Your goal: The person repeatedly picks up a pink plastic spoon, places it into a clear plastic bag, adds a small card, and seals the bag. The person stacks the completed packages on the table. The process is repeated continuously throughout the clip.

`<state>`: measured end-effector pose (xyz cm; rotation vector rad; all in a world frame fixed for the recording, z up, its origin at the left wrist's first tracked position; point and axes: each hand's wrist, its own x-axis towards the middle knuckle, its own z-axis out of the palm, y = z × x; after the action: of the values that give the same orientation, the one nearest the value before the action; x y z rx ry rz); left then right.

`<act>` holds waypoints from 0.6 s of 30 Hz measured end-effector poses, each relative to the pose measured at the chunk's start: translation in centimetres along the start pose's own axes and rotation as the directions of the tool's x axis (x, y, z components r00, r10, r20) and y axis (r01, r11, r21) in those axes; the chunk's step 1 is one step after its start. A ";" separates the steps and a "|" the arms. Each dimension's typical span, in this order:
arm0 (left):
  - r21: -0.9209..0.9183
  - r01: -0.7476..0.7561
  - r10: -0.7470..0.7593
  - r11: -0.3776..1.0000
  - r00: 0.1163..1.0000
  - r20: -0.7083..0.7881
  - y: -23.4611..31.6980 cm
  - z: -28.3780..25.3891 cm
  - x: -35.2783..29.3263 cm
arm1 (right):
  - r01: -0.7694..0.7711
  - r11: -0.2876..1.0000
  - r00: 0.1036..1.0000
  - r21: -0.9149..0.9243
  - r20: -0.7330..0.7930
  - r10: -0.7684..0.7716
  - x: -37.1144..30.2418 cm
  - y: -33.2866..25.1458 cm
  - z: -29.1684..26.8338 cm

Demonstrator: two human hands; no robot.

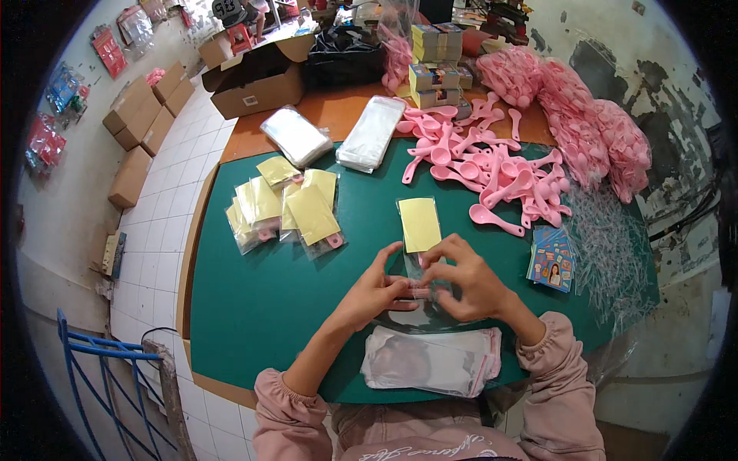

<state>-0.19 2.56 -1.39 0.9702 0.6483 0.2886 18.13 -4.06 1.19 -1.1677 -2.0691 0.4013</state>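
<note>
A clear plastic bag [413, 265] with a yellow card [420, 224] in its far end lies between my hands. My left hand [377, 290] has its fingers at the bag's near end, thumb stretched along the left side. My right hand [470, 280] pinches the same end from the right, its fingers curled. What else sits inside the bag is hidden by my fingers. Just in front of me rests a stack of flat clear bags [427, 361]. Filled bags with yellow cards [314, 215] are heaped to the left, pink ends peeking out of some.
Loose pink measuring spoons [500, 177] spread across the far right, with bagged pink spoons [573, 100] behind. Colourful printed cards [551, 260] lie by clear plastic strips [615, 253]. Two stacks of clear bags [371, 134] [296, 137] and an open cardboard box [257, 88] stand farther back.
</note>
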 end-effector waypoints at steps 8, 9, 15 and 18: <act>0.264 0.024 0.000 0.964 0.996 -0.089 0.6 0.4 -0.3 | -0.042 0.958 0.992 -0.284 0.104 0.074 -1.2 0.0 2.2; 0.232 0.020 -0.004 0.972 0.997 -0.071 0.3 0.3 -0.3 | -0.040 0.955 0.993 -0.293 0.093 0.070 -1.1 0.0 2.3; 0.026 0.000 0.001 1.000 1.000 -0.011 0.0 -0.4 0.0 | -0.026 0.933 0.996 -0.358 0.068 0.054 -0.9 -0.7 2.2; 0.040 -0.040 0.042 0.998 0.997 -0.058 -0.1 0.0 0.2 | 0.033 0.903 0.999 -0.429 0.041 -0.017 -0.9 -0.8 2.5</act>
<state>-0.04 2.59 -1.53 1.0162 0.6905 0.3434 16.16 -5.02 -0.46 -1.3893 -2.2715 -0.0579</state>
